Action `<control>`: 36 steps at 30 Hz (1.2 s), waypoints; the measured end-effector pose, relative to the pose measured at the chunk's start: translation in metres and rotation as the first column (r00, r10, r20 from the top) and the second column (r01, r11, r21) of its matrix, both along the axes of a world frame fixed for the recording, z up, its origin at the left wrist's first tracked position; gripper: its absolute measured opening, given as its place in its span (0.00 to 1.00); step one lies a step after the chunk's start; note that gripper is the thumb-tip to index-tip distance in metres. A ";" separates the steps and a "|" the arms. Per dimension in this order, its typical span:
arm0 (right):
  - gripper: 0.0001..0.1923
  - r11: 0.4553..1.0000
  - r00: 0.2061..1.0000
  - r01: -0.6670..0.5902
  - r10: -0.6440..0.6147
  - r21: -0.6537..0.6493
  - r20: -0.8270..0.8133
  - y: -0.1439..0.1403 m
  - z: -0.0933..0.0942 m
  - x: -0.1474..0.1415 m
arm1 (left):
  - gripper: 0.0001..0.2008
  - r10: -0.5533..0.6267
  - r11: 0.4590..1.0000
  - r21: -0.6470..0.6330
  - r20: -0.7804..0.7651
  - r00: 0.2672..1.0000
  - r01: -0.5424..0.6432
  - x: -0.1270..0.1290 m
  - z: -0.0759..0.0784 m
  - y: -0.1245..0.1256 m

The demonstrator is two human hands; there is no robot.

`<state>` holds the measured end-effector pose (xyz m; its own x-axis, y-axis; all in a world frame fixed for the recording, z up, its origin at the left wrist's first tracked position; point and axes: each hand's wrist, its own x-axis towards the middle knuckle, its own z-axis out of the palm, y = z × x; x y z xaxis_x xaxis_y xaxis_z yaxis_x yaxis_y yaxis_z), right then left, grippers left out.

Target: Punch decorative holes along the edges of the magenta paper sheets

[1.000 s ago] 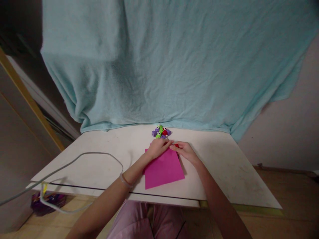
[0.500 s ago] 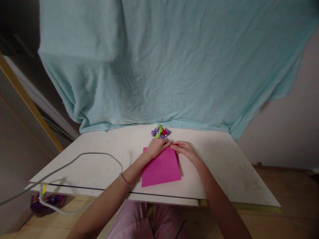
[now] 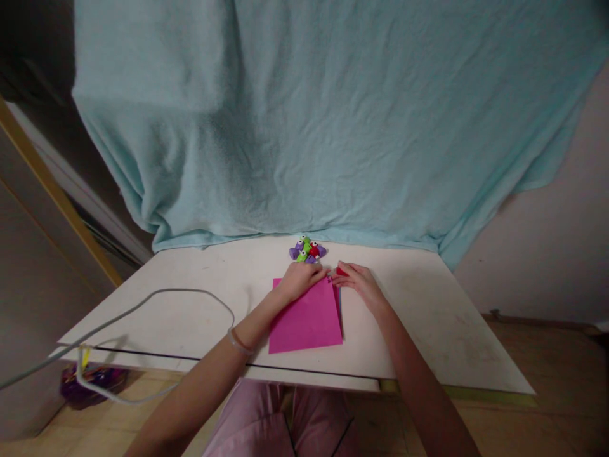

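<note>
A sheet of bright pink paper [image 3: 306,320] lies on the white table in front of me, with a red and a bluish edge peeking out beneath its right side. My left hand [image 3: 301,279] rests across its far edge, fingers curled over it and gripping it. Just beyond the paper's far right corner, my right hand [image 3: 358,282] pinches a small red object [image 3: 341,271], mostly covered by the fingers. Small dark marks show on that corner of the paper. Past my left hand sits a cluster of small purple, green and red figures with white eyes [image 3: 307,249].
A light blue cloth [image 3: 333,127] hangs behind the white table [image 3: 409,317]. A grey cable [image 3: 157,292] curves over the table's left part and off its front edge. Below, at the left, a dark purple shiny bag [image 3: 90,384] lies on the floor.
My right hand has drawn slightly away from the paper's corner, exposing more of the red object and the dark marks there. The paper has shifted slightly; my left hand stays on it.
</note>
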<state>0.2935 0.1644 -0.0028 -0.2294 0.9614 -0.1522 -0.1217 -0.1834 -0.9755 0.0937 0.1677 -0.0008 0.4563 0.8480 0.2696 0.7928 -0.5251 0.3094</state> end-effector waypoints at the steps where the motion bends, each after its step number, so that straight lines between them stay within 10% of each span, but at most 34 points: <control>1: 0.21 0.999 1.000 0.028 -0.028 -0.024 -0.008 0.000 0.001 0.001 | 0.25 0.003 1.000 0.000 0.003 1.000 -0.003 0.000 0.000 0.000; 10: 0.30 0.978 0.995 0.076 -0.088 -0.193 -0.053 0.011 -0.004 0.009 | 0.26 0.034 0.999 -0.002 0.036 0.999 -0.034 0.000 0.000 0.000; 36: 0.29 0.985 0.992 0.120 -0.122 -0.123 -0.012 0.006 -0.003 0.006 | 0.26 0.011 1.000 -0.001 0.050 0.999 -0.011 0.001 -0.003 0.001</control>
<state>0.2993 0.1707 -0.0058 -0.1162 0.9569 -0.2662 -0.1686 -0.2831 -0.9442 0.0946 0.1686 -0.0035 0.4326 0.8531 0.2916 0.7821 -0.5160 0.3494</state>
